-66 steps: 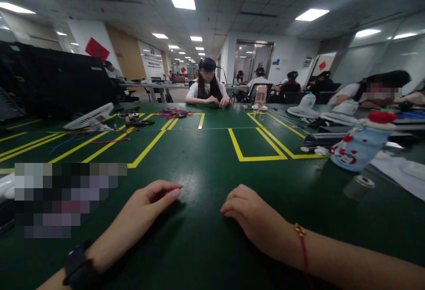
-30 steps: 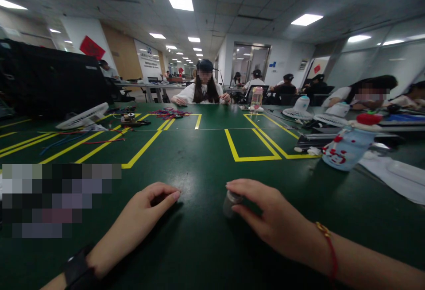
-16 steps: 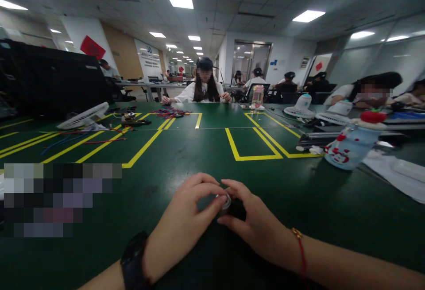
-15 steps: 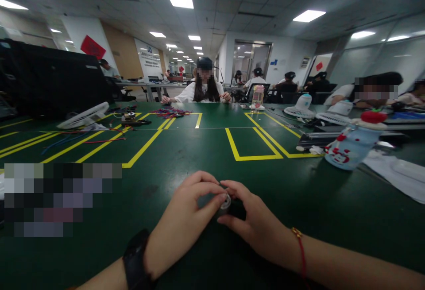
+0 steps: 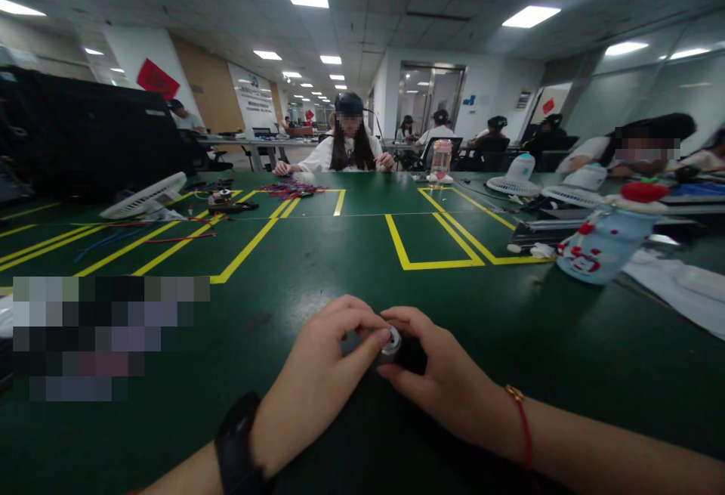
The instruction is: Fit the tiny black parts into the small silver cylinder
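A small metal cylinder (image 5: 388,351), silver-grey with dark holes in its round top face, stands upright at the green table (image 5: 317,245) in front of me. My left hand (image 5: 322,359) is closed in a pinch, thumb and forefinger at the cylinder's top edge. Whether something tiny sits between those fingertips, I cannot tell. From the other side, my right hand (image 5: 442,366) curls round the cylinder, its thumb low on the near side and its fingers behind. The far side of the cylinder is hidden.
Yellow tape marks the table. A blue bottle with a red top (image 5: 606,242) stands at right, near white fans (image 5: 515,177). Left lie a white fan (image 5: 147,196) and wires (image 5: 170,238). Across the table sits a person (image 5: 348,147) by a heap of coloured wires (image 5: 291,189).
Both hands and the cylinder have shifted slightly to the right in view. More of the cylinder's top face shows now, and the right thumb rests closer against it.
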`<state>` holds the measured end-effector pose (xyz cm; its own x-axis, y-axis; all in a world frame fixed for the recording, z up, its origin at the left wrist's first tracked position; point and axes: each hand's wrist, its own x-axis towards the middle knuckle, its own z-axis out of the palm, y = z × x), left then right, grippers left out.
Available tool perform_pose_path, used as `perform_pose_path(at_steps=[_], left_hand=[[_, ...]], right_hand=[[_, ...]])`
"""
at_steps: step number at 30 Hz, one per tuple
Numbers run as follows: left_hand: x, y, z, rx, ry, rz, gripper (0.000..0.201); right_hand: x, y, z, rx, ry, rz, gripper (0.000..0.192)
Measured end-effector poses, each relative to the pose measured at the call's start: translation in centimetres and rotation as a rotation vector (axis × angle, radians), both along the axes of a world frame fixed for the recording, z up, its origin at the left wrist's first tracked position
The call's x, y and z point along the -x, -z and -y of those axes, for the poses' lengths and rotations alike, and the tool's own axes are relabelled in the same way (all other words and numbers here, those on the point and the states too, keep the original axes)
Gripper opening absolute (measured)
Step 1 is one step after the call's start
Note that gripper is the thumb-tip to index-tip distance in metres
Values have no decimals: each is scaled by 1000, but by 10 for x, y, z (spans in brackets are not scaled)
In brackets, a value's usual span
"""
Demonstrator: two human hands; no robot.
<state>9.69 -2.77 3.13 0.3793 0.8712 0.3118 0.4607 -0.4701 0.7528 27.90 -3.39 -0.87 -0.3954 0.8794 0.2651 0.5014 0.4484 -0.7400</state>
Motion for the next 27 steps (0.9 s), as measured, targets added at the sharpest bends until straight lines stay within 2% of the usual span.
perform_pose_path(at_steps=[6,10,13,15,18,20,22,24,27], left_hand=[[17,3,-2,-26,-101,-8,14],[23,22,-6,62,-41,-126,12],[21,35,-8,50,-17,-243,10],[20,39,-9,46,-10,-262,10],[25,35,-8,91,-2,-200,13],[35,29,-9,125,-17,-155,21],[50,24,-10,134,-73,-140,26],[70,21,-13,145,-168,-143,29],[97,23,-19,242,-301,-112,33]], right_hand=[[1,-4,2,-13,-3,17,47],[1,-3,3,-76,-5,44,45],[2,1,4,-113,1,66,51],[2,3,3,-104,-8,78,52],[-10,0,0,-105,38,96,47],[-31,-2,-4,-146,139,137,47],[-66,-3,-7,-181,297,203,48],[-113,-2,-9,-189,508,274,52],[-191,5,-6,-129,837,390,61]])
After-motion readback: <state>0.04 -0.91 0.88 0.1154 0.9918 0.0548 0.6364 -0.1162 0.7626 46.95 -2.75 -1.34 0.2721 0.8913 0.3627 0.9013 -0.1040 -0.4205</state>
